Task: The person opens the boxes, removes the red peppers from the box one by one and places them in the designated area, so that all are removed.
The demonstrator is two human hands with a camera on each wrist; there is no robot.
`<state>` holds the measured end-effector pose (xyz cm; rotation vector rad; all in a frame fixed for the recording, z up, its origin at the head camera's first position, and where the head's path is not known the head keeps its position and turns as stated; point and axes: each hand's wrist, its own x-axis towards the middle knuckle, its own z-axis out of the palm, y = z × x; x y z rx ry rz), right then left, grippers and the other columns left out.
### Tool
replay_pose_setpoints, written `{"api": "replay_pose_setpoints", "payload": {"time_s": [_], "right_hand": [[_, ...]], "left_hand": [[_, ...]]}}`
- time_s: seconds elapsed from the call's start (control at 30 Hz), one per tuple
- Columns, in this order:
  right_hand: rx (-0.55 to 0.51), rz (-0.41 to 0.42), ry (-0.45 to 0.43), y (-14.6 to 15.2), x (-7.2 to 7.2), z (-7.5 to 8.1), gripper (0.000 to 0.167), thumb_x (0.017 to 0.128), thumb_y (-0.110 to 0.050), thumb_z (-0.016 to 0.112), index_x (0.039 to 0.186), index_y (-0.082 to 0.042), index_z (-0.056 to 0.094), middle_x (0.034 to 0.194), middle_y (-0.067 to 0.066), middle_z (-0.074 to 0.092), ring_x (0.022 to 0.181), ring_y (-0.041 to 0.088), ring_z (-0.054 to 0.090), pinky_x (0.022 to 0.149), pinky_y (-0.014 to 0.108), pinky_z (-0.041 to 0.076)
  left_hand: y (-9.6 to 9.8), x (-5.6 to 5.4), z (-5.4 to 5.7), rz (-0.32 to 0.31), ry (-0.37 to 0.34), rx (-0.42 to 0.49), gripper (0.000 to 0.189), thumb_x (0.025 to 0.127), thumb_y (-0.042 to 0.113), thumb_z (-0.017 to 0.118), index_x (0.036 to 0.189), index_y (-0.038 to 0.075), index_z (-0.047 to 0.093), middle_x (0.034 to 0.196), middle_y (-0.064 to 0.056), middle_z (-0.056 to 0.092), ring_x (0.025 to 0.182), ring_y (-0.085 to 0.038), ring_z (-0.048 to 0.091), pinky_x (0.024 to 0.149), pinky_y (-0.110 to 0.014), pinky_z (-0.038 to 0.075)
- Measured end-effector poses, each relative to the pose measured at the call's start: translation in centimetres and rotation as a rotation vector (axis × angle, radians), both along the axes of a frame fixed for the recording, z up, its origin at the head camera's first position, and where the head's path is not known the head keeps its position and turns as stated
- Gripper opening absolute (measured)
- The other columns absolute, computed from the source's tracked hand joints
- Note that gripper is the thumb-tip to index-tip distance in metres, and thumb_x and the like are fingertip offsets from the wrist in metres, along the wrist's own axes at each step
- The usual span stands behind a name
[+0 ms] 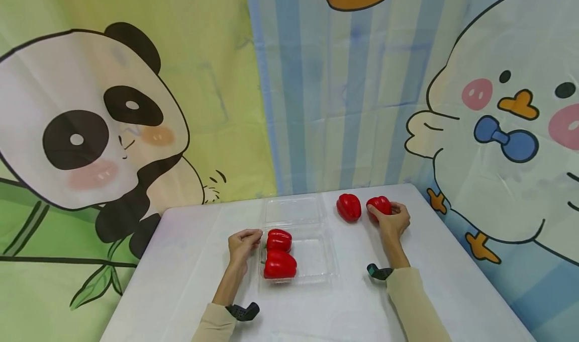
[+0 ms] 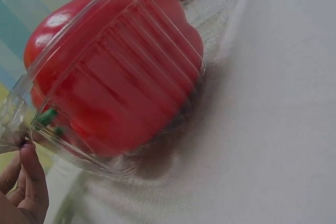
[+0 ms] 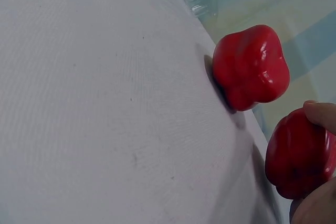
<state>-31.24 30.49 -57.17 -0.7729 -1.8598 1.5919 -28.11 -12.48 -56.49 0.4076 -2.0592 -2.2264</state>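
R fingers (image 3: 323,116) rnd red pepper (image 3: 295,153)

two peppers (image 1: 280,265): in container (image 1: 312,256), left side | other peppers (image 1: 348,207): right of container

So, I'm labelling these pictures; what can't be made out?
Head view: part of the held red bell pepper, behind the right hand.
Left wrist view: much of the left hand, beyond the lower-left corner.
Right wrist view: most of the right hand, beyond the right edge.

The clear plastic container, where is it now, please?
The clear plastic container sits below centre in the head view, with the left hand at its left edge.
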Motion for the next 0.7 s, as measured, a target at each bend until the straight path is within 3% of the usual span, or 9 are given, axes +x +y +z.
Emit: {"api": "replay_pose_setpoints", "payload": {"time_s": [0.43, 0.7], "right_hand": [[-0.01, -0.004, 0.003, -0.7, -0.9, -0.1, 0.078, 0.089, -0.028, 0.092, 0.152, -0.006, 0.05, 0.158, 0.019, 0.053, 0.15, 0.036, 0.044, 0.123, 0.058, 0.049], [-0.019, -0.009, -0.001, -0.9, -1.7, -0.2, 0.078, 0.089, -0.028, 0.092, 0.151, -0.006, 0.051, 0.157, 0.019, 0.054, 0.15, 0.037, 0.044, 0.123, 0.058, 0.049]], "left_hand": [[0.1, 0.0, -0.3, 0.001, 0.013, -0.007, 0.025, 0.096, 0.007, 0.082, 0.113, -0.01, 0.08, 0.089, -0.009, 0.082, 0.068, -0.007, 0.067, 0.062, -0.017, 0.059], [-0.1, 0.0, -0.1, 0.007, 0.012, -0.005, 0.022, 0.096, 0.006, 0.082, 0.111, -0.01, 0.08, 0.084, -0.002, 0.081, 0.068, -0.007, 0.068, 0.062, -0.018, 0.059]]}}
